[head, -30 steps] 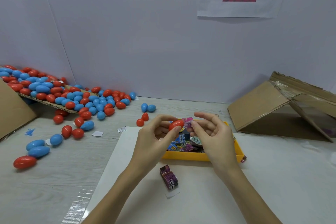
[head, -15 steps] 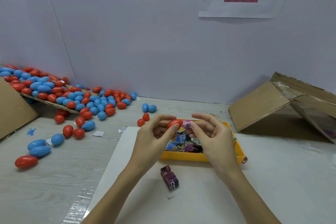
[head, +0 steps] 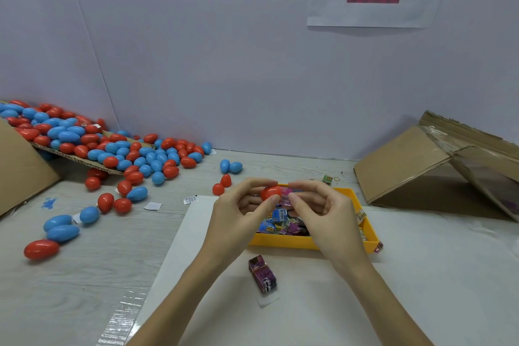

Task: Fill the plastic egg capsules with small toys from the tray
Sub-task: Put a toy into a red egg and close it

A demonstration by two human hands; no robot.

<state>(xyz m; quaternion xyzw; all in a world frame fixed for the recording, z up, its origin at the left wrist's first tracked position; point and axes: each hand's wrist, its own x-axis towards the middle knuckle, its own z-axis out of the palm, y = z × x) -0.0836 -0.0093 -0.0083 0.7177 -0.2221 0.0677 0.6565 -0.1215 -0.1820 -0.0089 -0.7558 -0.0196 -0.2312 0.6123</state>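
The left hand (head: pixel 238 213) pinches a red egg capsule (head: pixel 270 193) between thumb and forefinger, holding it in the air just above the far end of the yellow tray (head: pixel 283 241). The right hand (head: pixel 325 213) pinches a small pink toy packet (head: pixel 286 197) at the capsule's right end, the two things touching or nearly so. Both sets of fingers are curled and clamped on what they hold. Whether the capsule is one open half or a whole egg cannot be told from this angle.

The step in hand looks like loading: the packet is being pushed into the capsule's open mouth. The next move likely calls for seating the packet fully inside, then fetching the matching half and pressing the two together until they close; a packet left sticking out would stop the halves from meeting.

The tray sits on a white sheet (head: pixel 421 275) on the counter (head: pixel 84 275) and holds a heap of small coloured toy packets (head: pixel 276 222). A purple bundle of packets (head: pixel 262 275) lies in front of it. To the left, a big pile of red and blue egg capsules (head: pixel 112 149) spills off a cardboard flap (head: pixel 84 161) onto the counter, with two red pieces (head: pixel 222 185) near the tray. A folded cardboard box (head: pixel 421 166) stands at the right.
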